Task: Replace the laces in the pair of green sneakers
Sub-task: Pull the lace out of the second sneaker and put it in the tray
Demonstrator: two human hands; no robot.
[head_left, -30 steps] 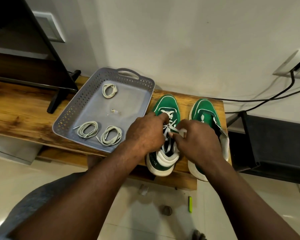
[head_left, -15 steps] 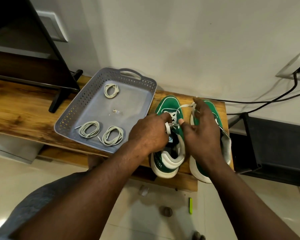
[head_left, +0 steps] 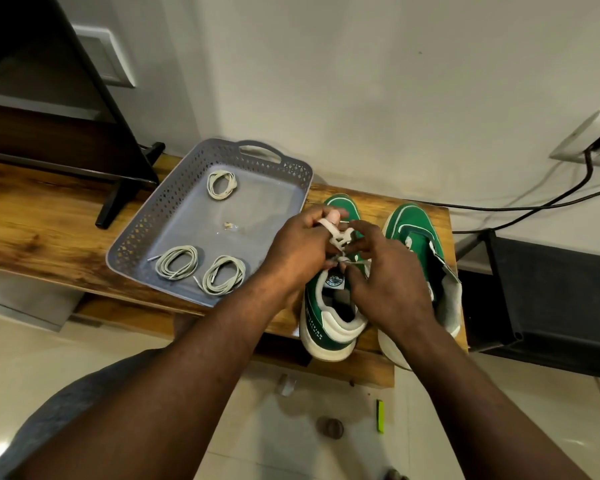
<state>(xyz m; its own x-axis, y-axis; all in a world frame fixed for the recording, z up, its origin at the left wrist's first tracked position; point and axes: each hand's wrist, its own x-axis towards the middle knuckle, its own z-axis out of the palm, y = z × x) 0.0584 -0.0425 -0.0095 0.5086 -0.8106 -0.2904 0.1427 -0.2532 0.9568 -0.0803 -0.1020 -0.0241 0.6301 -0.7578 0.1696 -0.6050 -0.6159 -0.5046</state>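
Note:
Two green sneakers stand side by side at the right end of a wooden shelf point(head_left: 42, 233). The left sneaker point(head_left: 329, 323) has a white lace point(head_left: 338, 237) in its upper eyelets. My left hand point(head_left: 298, 251) holds one end of that lace looped over a finger. My right hand point(head_left: 385, 271) pinches the other part of the lace over the tongue. The right sneaker point(head_left: 418, 233) stands partly hidden behind my right hand, and I cannot tell whether it has a lace.
A grey perforated tray point(head_left: 146, 233) left of the shoes holds three coiled white laces point(head_left: 222, 183) point(head_left: 177, 263) point(head_left: 224, 275). A TV stand foot point(head_left: 118, 199) sits further left. Black cables point(head_left: 534, 206) run along the wall. A dark box point(head_left: 551, 299) stands right of the shelf.
My right hand came back from over the right sneaker to the left sneaker's tongue. My left hand lifted slightly with the lace around a finger.

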